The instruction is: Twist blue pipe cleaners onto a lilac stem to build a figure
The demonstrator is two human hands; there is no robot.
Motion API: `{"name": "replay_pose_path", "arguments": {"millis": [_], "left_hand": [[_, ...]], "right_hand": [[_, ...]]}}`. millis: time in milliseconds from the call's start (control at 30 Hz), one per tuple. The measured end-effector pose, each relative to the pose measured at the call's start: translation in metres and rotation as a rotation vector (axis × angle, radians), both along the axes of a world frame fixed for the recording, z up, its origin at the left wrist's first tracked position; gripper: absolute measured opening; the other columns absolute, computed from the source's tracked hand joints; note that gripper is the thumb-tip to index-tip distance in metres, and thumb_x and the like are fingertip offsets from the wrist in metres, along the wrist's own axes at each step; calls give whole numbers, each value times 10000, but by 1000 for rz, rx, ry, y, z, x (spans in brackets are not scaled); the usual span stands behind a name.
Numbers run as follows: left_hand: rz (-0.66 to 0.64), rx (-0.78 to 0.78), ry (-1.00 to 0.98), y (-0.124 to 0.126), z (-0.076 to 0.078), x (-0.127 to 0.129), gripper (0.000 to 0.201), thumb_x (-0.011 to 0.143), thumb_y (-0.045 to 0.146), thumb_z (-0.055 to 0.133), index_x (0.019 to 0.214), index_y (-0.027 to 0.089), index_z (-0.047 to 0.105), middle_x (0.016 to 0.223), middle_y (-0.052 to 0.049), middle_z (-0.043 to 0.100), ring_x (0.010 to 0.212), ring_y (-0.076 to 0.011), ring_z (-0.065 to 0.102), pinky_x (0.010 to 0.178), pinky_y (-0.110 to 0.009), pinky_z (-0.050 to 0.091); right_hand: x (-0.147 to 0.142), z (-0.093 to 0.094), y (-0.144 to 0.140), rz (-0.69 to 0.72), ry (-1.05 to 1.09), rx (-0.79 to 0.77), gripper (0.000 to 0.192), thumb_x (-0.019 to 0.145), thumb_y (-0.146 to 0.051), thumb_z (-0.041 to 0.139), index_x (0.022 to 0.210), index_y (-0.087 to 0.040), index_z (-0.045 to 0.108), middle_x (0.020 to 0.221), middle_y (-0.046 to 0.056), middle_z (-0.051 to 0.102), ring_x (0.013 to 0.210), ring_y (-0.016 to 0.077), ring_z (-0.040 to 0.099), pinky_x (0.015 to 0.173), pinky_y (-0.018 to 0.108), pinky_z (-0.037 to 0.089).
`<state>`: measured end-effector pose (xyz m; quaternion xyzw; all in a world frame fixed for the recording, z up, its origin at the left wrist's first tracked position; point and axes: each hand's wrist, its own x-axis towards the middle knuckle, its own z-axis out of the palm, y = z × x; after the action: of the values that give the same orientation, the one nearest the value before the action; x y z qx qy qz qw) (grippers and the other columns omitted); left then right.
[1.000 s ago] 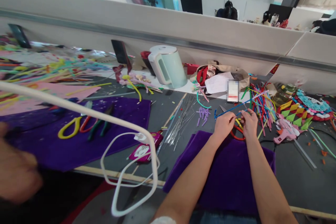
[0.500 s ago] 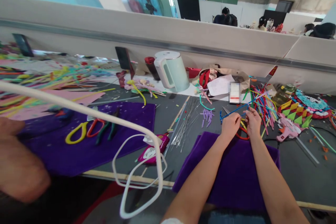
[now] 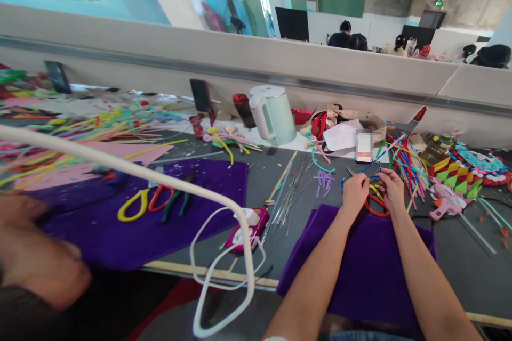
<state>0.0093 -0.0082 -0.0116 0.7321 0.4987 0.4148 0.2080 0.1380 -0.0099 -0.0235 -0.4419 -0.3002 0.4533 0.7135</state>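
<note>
My left hand (image 3: 354,190) and my right hand (image 3: 391,189) are close together just past the far edge of a purple felt cloth (image 3: 360,266). Both pinch a blue pipe cleaner (image 3: 371,166) that runs up and to the right between them. Under the hands lie a red loop (image 3: 376,208) and yellow pieces. A pile of coloured pipe cleaners (image 3: 404,160) lies just right of my right hand.
A pale green kettle (image 3: 274,114) stands at the back. Thin metal wires (image 3: 290,189), scissors and pliers (image 3: 154,202) on another purple cloth, a pink glue gun (image 3: 250,226) with a white cord, and another person's blurred arm (image 3: 36,256) lie to the left.
The view has shifted, so everything sits a little lower and to the right. My hands have stayed together on the blue pipe cleaner, whose free end now looks shorter.
</note>
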Motion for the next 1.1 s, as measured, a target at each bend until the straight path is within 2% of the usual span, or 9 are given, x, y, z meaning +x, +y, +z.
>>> {"name": "replay_pose_path", "arguments": {"millis": [167, 400, 600, 733, 1000, 1100], "left_hand": [[-11, -22, -36, 0, -2, 1, 177, 825, 233, 494, 680, 198, 591, 656, -6, 600, 621, -139, 529, 592, -247, 323], [4, -91, -81, 3, -2, 1, 185, 810, 246, 504, 659, 188, 594, 599, 8, 569, 573, -126, 495, 568, -236, 315], [59, -42, -98, 4, -2, 0, 199, 813, 236, 489, 642, 187, 578, 600, 13, 559, 576, -120, 490, 582, -230, 320], [72, -17, -81, 5, -4, -3, 199, 812, 234, 487, 638, 184, 569, 597, 16, 551, 570, -117, 488, 582, -230, 313], [-7, -69, -64, 7, -7, -4, 188, 805, 246, 506, 645, 186, 584, 605, 13, 575, 569, -120, 500, 560, -227, 301], [14, -63, -81, 6, -6, -3, 190, 807, 235, 502, 643, 184, 585, 613, 10, 580, 575, -119, 504, 567, -225, 311]], "right_hand": [[3, 2, 0, 42, 42, 14, 290, 575, -252, 743, 823, -172, 615, 672, -12, 637, 440, 35, 416, 341, 130, 253], [-1, 4, -2, 38, 19, 20, 282, 574, -272, 740, 798, -173, 600, 663, -16, 639, 442, 46, 446, 348, 142, 295], [-4, -1, 1, 33, 8, -23, 264, 564, -267, 740, 753, -176, 580, 487, -72, 531, 393, 55, 427, 335, 148, 307], [-5, -5, 3, 68, -4, -45, 252, 564, -255, 739, 739, -173, 577, 445, -81, 503, 375, 57, 413, 328, 149, 313], [2, -1, 4, 111, -19, 13, 290, 589, -293, 747, 810, -168, 606, 534, -59, 556, 417, 52, 450, 354, 142, 341], [2, -1, 5, 117, -20, 19, 292, 591, -292, 752, 807, -167, 601, 550, -55, 558, 426, 53, 454, 355, 142, 342]]}}
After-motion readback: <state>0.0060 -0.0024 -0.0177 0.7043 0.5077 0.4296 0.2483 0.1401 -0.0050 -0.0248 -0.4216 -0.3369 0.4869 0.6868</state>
